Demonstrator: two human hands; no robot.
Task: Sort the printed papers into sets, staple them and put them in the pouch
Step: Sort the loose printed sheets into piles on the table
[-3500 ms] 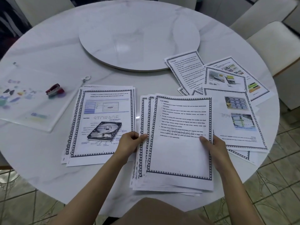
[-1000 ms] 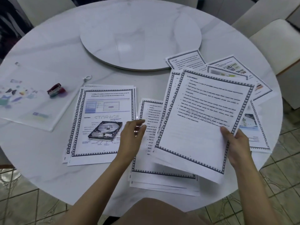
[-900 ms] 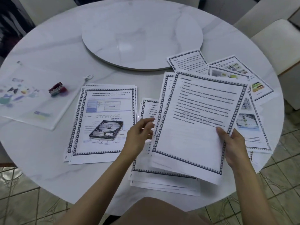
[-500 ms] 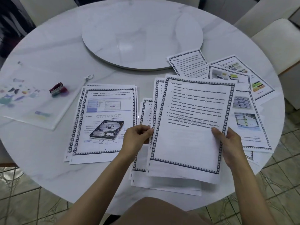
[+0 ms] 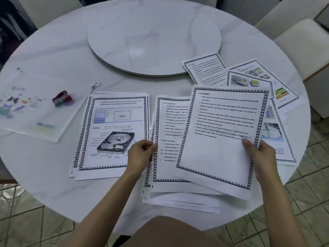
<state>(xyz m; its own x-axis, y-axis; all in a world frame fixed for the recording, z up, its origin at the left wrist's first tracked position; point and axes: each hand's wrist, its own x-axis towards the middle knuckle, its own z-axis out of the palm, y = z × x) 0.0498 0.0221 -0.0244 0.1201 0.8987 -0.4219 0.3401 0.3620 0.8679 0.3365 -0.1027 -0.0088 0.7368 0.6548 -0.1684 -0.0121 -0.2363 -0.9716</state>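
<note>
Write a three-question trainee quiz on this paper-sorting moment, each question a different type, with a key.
1. True or false: the stapler lies on the pouch.
2. Which hand holds the lifted sheet? A) left hand B) right hand C) neither
3. Fill in: the pile left of the middle stack shows a picture of a hard ____ on its top page.

Key: 1 true; 2 B; 3 disk.

The round white marble worktop [image 5: 53, 50] carries a central turntable [image 5: 154, 35]; white chairs [image 5: 302, 43] stand at 2 o'clock on the tiled floor [image 5: 311, 202].
</note>
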